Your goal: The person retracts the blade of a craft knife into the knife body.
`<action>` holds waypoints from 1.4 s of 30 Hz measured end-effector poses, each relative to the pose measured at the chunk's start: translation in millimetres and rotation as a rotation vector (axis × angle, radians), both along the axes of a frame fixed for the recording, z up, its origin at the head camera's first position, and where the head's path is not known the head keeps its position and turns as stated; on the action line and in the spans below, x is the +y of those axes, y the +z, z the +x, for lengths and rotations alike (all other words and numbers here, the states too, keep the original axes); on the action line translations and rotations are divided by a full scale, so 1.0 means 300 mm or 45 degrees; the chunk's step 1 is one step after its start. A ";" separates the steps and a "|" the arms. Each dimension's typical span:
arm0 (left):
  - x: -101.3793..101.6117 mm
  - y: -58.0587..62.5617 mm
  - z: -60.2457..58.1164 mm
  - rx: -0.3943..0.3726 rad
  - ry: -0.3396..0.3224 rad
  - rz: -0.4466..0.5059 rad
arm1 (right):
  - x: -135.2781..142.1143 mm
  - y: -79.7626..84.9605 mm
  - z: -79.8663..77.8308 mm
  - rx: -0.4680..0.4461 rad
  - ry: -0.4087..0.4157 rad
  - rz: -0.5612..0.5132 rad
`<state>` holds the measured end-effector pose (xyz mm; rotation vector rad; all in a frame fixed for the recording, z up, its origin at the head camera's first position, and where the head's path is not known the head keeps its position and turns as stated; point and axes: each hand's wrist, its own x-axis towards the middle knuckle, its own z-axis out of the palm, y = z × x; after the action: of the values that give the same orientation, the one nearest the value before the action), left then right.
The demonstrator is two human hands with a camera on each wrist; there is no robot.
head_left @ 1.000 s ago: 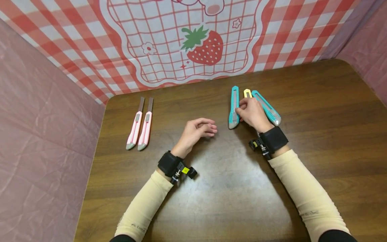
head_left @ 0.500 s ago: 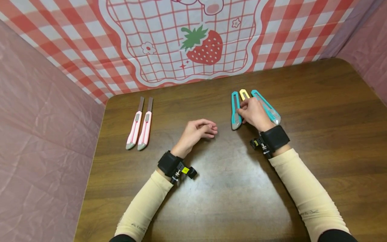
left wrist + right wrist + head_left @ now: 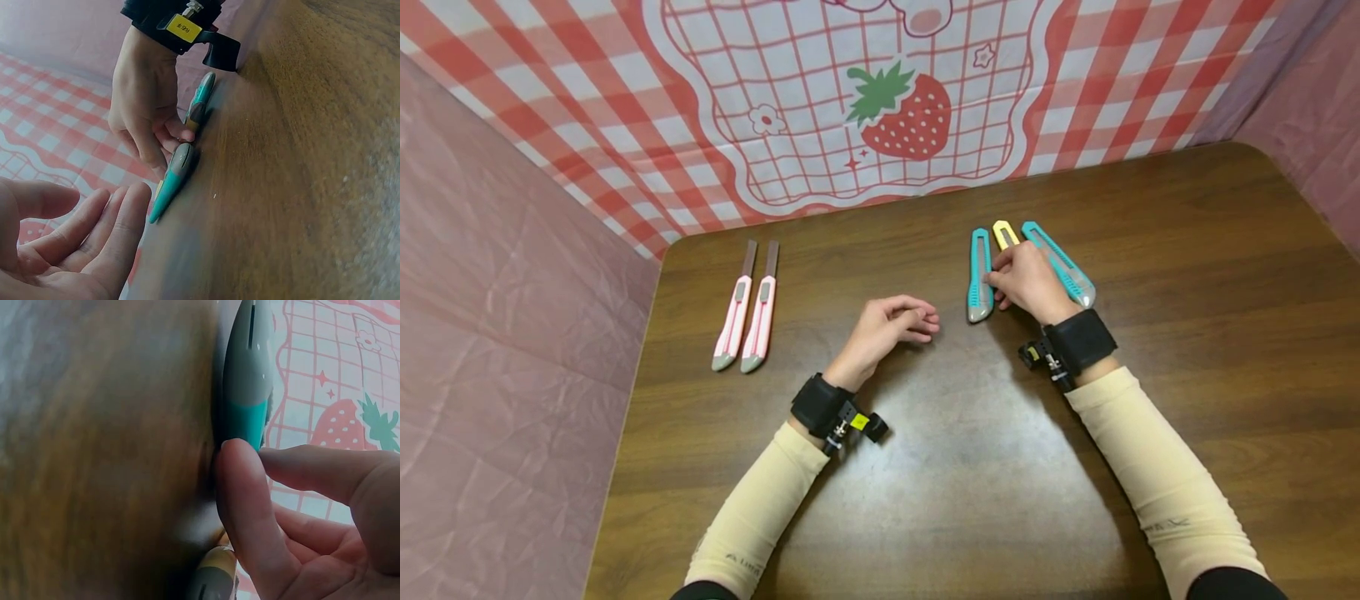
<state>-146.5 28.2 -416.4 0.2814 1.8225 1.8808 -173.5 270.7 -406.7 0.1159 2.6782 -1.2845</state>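
Observation:
A teal box cutter (image 3: 980, 275) lies on the wooden table (image 3: 925, 500), its grey end toward me. My right hand (image 3: 1030, 279) pinches its right edge between thumb and index finger, which meet at its teal body (image 3: 247, 419) in the right wrist view. Partly hidden under that hand is a yellow box cutter (image 3: 1004, 233), with only its far end showing in the head view. A second teal box cutter (image 3: 1063, 268) slants to the right of the hand. My left hand (image 3: 883, 329) hovers or rests near the table, fingers loosely bent, holding nothing.
Two pink box cutters (image 3: 730, 325) lie side by side at the left, their blades extended away from me. Behind the table hangs a red-and-white checked cloth (image 3: 1120, 92) with a strawberry print. Pink cloth (image 3: 497, 333) borders the left side.
The left teal box cutter has shifted slightly toward me, first swinging right, then back left with my right hand. The yellow one's far end has moved left. My left hand stays still.

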 end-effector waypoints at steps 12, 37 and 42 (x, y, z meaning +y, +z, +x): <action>-0.080 0.047 -0.048 0.072 0.065 -0.011 | -0.003 0.012 0.009 0.076 -0.083 0.025; -0.502 0.091 -0.165 0.675 0.605 -1.604 | -0.050 0.071 0.033 0.329 -0.112 -0.036; -0.499 0.075 -0.172 0.624 0.579 -1.655 | -0.052 0.067 0.037 0.334 -0.094 -0.046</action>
<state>-198.2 -121.4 -394.0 -0.1825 3.1918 0.4732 -162.4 255.0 -386.5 0.0445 2.8903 -1.4616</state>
